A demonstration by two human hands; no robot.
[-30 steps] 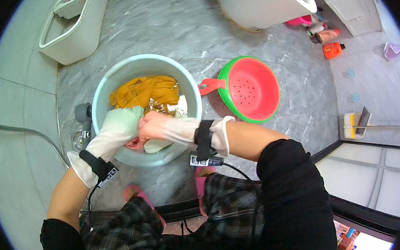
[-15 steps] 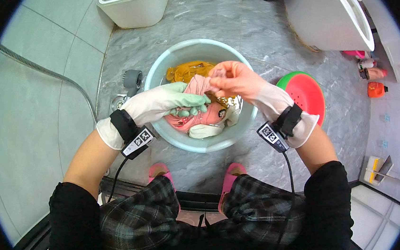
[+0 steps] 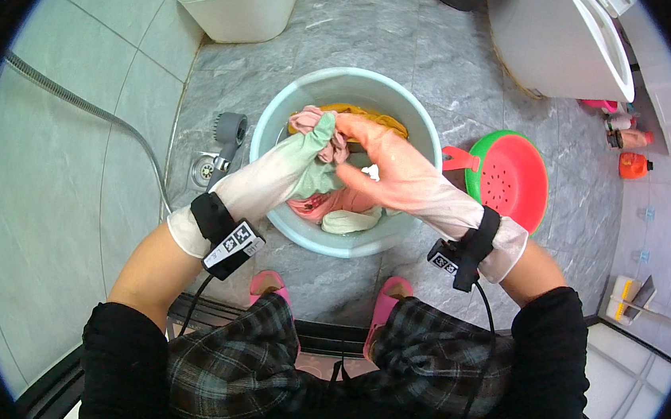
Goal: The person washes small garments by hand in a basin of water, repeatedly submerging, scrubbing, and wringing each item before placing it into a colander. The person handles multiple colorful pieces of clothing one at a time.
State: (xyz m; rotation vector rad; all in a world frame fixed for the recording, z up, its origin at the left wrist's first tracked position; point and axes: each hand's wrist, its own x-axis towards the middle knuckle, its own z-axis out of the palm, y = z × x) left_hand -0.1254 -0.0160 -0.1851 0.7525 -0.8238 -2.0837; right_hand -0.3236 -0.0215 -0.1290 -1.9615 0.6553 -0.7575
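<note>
My left hand point(image 3: 314, 160), in a white and green glove, is closed round a bunched pale pink cloth point(image 3: 307, 118) over the basin. My right hand point(image 3: 384, 159), in a white and orange glove, presses against the same cloth from the other side, fingers bent round it. Both hands are above a pale blue basin point(image 3: 270, 116). Inside it lie a mustard-yellow cloth point(image 3: 391, 123) at the back, a salmon-pink garment point(image 3: 348, 203) under my hands and a whitish cloth point(image 3: 350, 222) at the near side. The gloves partly hide the bunched cloth.
Right of the basin lies a red and green colander point(image 3: 514, 173) with a handle. A grey shower head point(image 3: 231, 127) rests left, by a floor drain point(image 3: 205, 169). White tubs point(image 3: 249, 10) stand at the back; several bottles point(image 3: 633, 165) line the right wall. Pink slippers point(image 3: 388, 298) are on my feet.
The hands have come together round the pale pink cloth; the right hand moved from a raised pinch down against the left. The cloth is now bunched further left and back.
</note>
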